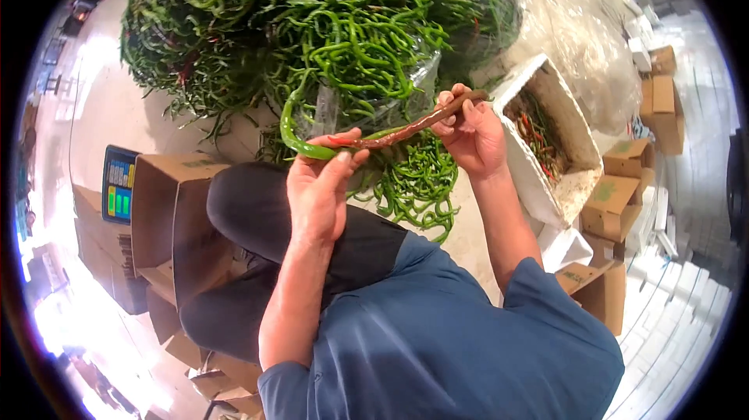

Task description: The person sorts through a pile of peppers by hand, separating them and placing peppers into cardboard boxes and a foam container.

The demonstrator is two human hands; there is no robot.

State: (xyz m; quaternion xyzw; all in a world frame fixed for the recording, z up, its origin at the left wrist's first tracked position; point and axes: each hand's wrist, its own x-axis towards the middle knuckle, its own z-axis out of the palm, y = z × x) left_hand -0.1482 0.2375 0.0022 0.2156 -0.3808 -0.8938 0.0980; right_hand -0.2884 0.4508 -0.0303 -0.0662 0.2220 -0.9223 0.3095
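Note:
Between thumb and fingers, my left hand (321, 190) pinches a curved green chili pepper (289, 125), with the tip of a long reddish-brown chili pepper (402, 133) at the same fingers. My right hand (473, 135) is closed around the stem end of that reddish-brown pepper, which looks dark and shriveled and is held almost level. Beyond both hands rises a big heap of green chili peppers (343, 22), with a few red ones among it. Below the held peppers lies a smaller spread of green chilies (421, 182), partly hidden by my left hand.
Right of my right hand, a white foam box (558, 205) tilts, holding red and green chilies (538, 139). Clear plastic sheeting (573, 38) lies behind it. An open cardboard box (168, 209) and a scale display (119, 184) stand left of my knees. More cardboard boxes (612, 205) are at right.

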